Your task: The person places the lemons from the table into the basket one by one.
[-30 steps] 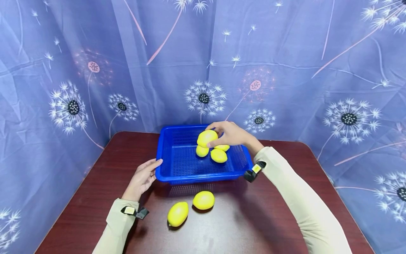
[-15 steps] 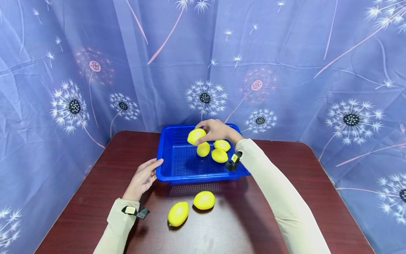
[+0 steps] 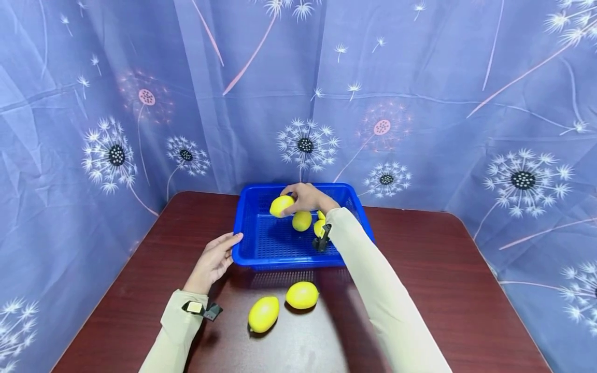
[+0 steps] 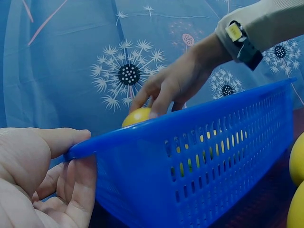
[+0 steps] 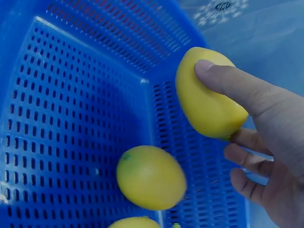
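lemon carried leftward across the basket

over the last second the right hand (image 3: pixel 309 198), fingers and thumb wrapped round a lemon (image 3: pixel 281 205), has moved from the blue basket's (image 3: pixel 249 254) middle toward its far left corner, low over the floor; it looks close to being set down there beside two lemons already inside (image 3: pixel 301 221). the left hand (image 3: pixel 213 261), fingers relaxed, still steadies the near left rim; two more lemons (image 3: pixel 264 314) wait on the surface (image 3: pixel 443 290)
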`<state>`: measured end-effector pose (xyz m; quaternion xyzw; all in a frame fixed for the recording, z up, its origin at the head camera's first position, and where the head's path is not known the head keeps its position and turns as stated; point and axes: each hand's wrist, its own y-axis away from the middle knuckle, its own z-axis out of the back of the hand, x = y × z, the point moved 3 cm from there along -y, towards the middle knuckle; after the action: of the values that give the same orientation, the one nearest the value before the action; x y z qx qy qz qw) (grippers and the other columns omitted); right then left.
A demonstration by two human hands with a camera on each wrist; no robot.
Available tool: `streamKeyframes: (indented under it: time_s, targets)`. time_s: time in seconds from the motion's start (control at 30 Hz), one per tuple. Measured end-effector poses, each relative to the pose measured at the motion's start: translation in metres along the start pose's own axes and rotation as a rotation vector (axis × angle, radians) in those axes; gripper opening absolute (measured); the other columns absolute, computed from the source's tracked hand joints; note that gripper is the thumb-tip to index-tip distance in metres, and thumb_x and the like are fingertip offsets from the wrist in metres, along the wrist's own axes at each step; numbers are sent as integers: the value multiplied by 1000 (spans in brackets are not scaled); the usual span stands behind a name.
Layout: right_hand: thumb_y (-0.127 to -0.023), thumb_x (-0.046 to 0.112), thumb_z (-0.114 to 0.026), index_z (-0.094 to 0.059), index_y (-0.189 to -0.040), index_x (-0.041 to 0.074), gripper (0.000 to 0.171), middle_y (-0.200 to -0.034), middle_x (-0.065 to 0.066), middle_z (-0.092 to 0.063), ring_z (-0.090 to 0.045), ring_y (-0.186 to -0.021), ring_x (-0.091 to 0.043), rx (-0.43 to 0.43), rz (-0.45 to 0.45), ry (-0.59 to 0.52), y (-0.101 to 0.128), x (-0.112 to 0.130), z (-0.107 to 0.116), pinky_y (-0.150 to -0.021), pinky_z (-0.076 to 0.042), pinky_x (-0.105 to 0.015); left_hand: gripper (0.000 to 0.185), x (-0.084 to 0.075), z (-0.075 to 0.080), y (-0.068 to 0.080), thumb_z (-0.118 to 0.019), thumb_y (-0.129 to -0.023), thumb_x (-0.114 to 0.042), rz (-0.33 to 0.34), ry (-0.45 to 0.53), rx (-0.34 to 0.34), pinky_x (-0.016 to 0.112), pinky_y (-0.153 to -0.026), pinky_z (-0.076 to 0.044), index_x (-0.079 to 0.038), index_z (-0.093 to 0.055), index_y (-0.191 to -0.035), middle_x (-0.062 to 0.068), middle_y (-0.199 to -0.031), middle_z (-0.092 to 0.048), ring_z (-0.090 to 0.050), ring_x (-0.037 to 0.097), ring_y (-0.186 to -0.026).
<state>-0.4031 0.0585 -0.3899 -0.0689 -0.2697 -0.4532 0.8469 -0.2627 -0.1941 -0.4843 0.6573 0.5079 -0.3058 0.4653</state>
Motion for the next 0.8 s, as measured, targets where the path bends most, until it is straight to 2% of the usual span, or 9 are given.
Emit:
streamKeyframes:
  time_s: [0.27, 0.5, 0.8]
  targets:
    - [-82, 45, -86, -64, -135, 19, 63, -129, -7, -64, -63, -107, -21, 4, -29, 28, -14, -6, -22, -86, -56, -35, 16, 2, 0, -1, -66, -101, -12, -5, 13, 16, 18, -67, -58, -8, -61, -116, -2, -88, -73, -68, 6, -72]
    - [-80, 45, -87, -65, -134, 19, 64, -131, -4, -63, -58, -105, -20, -13, -79, 66, -25, -7, -35, -91, -52, -37, 9, 1, -1, -3, -66, -101, -12, -9, 10, 14, 19, -66, -58, -11, -63, -109, -4, -84, -72, -67, 6, -70]
    - [-79, 50, -86, -64, -137, 20, 69, -140, -8, -61, -57, -120, -25, -5, -131, 128, -35, 1, -46, -98, -51, -42, 8, 1, 2, -2, -65, -101, -11, -9, 15, 12, 20, -67, -58, -10, -64, -109, -3, -83, -72, -67, 7, -71]
